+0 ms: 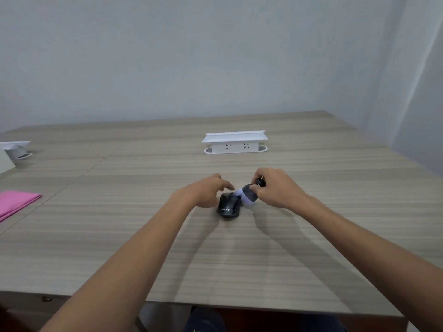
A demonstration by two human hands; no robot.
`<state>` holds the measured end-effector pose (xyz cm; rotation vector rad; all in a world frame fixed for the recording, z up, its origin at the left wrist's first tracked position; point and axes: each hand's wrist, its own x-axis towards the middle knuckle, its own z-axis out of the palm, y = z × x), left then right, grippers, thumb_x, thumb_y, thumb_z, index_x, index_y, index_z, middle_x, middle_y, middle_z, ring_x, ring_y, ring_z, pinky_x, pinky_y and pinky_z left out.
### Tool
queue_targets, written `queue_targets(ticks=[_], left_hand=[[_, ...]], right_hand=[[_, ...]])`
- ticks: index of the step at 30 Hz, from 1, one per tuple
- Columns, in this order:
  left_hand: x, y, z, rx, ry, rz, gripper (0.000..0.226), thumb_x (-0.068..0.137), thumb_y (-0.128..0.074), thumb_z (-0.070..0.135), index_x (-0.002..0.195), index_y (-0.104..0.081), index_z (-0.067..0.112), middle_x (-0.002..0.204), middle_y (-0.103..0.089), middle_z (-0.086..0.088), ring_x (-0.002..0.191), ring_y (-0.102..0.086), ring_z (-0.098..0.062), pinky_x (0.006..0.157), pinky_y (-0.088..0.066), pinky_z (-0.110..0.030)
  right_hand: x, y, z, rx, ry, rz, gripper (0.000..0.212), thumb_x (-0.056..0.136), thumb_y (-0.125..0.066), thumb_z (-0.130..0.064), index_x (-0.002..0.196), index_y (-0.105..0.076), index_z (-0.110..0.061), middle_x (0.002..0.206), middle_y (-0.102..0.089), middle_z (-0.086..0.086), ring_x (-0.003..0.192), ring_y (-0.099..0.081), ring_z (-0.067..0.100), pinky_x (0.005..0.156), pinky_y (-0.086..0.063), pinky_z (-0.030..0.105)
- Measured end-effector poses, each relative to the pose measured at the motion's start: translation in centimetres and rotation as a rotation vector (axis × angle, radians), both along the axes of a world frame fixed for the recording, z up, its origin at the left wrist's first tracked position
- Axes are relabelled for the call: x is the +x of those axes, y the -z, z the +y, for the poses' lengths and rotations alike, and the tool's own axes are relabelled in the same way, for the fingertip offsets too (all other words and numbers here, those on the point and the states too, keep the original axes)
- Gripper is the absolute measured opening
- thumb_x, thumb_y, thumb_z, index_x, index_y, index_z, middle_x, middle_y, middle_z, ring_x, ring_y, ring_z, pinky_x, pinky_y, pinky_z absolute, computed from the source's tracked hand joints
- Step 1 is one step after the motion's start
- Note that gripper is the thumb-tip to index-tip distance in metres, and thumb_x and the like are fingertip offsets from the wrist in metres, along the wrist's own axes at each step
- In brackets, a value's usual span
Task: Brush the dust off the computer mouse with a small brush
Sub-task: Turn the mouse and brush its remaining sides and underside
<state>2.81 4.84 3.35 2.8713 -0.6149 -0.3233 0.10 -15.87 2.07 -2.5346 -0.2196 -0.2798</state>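
A black computer mouse (228,207) with white lettering lies on the wooden table (143,248), in the middle of the view. My left hand (208,191) rests against its left side, fingers curled over its front, holding it steady. My right hand (275,190) grips a small brush (250,194) with a dark handle and pale bristles. The bristles touch the mouse's right front edge. The brush looks blurred.
A white socket box (235,143) stands on the table behind the hands. A pink cloth (16,203) lies at the left edge. White objects (14,150) sit at the far left. The table's near edge runs just below my forearms.
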Motion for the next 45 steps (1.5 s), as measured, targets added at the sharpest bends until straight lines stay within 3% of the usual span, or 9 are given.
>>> queue_targets(ticks=[4,8,12,17,25,32,38,41,45], left_hand=[[0.1,0.1,0.1,0.097,0.17,0.054,0.086,0.078,-0.054,-0.006,0.151,-0.034,0.035,0.157,-0.025,0.012,0.142,-0.033,-0.016,0.11,-0.039,-0.037],[0.3,0.5,-0.1,0.143,0.219,0.055,0.085,0.079,-0.064,0.002,0.149,-0.034,0.038,0.15,-0.039,0.011,0.134,-0.043,-0.018,0.109,-0.041,-0.04],[0.4,0.2,-0.6,0.206,0.195,0.048,0.081,0.083,-0.067,0.007,0.151,-0.034,0.034,0.14,-0.045,0.005,0.128,-0.048,-0.022,0.105,-0.043,-0.041],[0.1,-0.2,-0.8,0.251,0.163,0.031,0.077,0.078,-0.08,0.031,0.146,-0.043,0.034,0.135,-0.051,0.006,0.123,-0.051,-0.02,0.103,-0.044,-0.039],[-0.6,0.2,-0.2,0.153,0.11,0.047,0.086,0.056,-0.084,0.061,0.132,-0.048,0.042,0.134,-0.042,0.022,0.12,-0.05,-0.015,0.1,-0.046,-0.044],[-0.4,0.7,-0.5,0.011,0.122,0.083,0.07,0.063,-0.083,0.057,0.123,-0.061,0.029,0.122,-0.062,0.011,0.115,-0.058,-0.015,0.101,-0.048,-0.039],[-0.4,1.4,-0.4,-0.054,0.094,0.018,0.066,0.061,-0.082,0.061,0.113,-0.067,0.021,0.107,-0.068,0.006,0.101,-0.063,-0.017,0.091,-0.054,-0.041],[-0.4,1.7,-0.3,-0.063,0.078,0.004,0.067,0.061,-0.08,0.064,0.11,-0.069,0.02,0.104,-0.069,0.002,0.098,-0.064,-0.02,0.089,-0.055,-0.044],[-0.1,2.0,-0.1,-0.058,0.069,-0.019,0.061,0.059,-0.078,0.068,0.099,-0.07,0.022,0.096,-0.07,-0.004,0.093,-0.065,-0.025,0.084,-0.055,-0.048]], right_hand=[[-0.1,0.3,-0.4,0.008,0.006,0.012,0.007,0.086,-0.062,-0.025,0.087,-0.066,-0.02,0.082,-0.065,-0.004,0.071,-0.061,0.017,0.062,-0.049,0.03],[-0.3,0.3,-0.8,-0.001,0.024,0.034,0.008,0.085,-0.063,-0.024,0.086,-0.066,-0.017,0.082,-0.065,-0.002,0.07,-0.062,0.018,0.061,-0.051,0.031],[-0.6,0.2,-1.1,0.074,0.023,0.105,0.007,0.086,-0.062,-0.016,0.084,-0.066,-0.012,0.077,-0.068,0.004,0.049,-0.063,0.016,0.048,-0.052,0.028],[-0.9,0.0,-1.0,0.185,0.042,0.186,0.009,0.086,-0.06,-0.01,0.083,-0.067,-0.007,0.07,-0.075,0.014,0.044,-0.064,0.02,0.042,-0.053,0.024],[-1.3,-0.8,-1.5,0.255,0.082,0.219,0.012,0.08,-0.057,-0.01,0.08,-0.068,-0.003,0.069,-0.075,0.013,0.039,-0.06,0.017,0.041,-0.049,0.023],[-2.1,-1.5,-0.3,0.302,-0.022,0.208,0.014,0.079,-0.06,-0.018,0.079,-0.068,-0.006,0.058,-0.073,0.005,0.04,-0.062,0.014,0.041,-0.048,0.022],[-2.0,-1.3,-0.9,0.122,-0.014,0.149,0.01,0.075,-0.068,-0.016,0.077,-0.066,-0.006,0.054,-0.066,0.0,0.037,-0.061,0.015,0.042,-0.053,0.029],[-2.0,-1.4,-1.1,0.061,-0.013,0.097,0.007,0.073,-0.068,-0.013,0.07,-0.068,-0.007,0.057,-0.065,0.001,0.038,-0.062,0.015,0.035,-0.045,0.021],[-2.2,-1.1,0.4,0.164,-0.069,0.074,0.01,0.078,-0.064,-0.018,0.077,-0.067,-0.008,0.057,-0.068,0.002,0.043,-0.067,0.018,0.043,-0.054,0.029]])
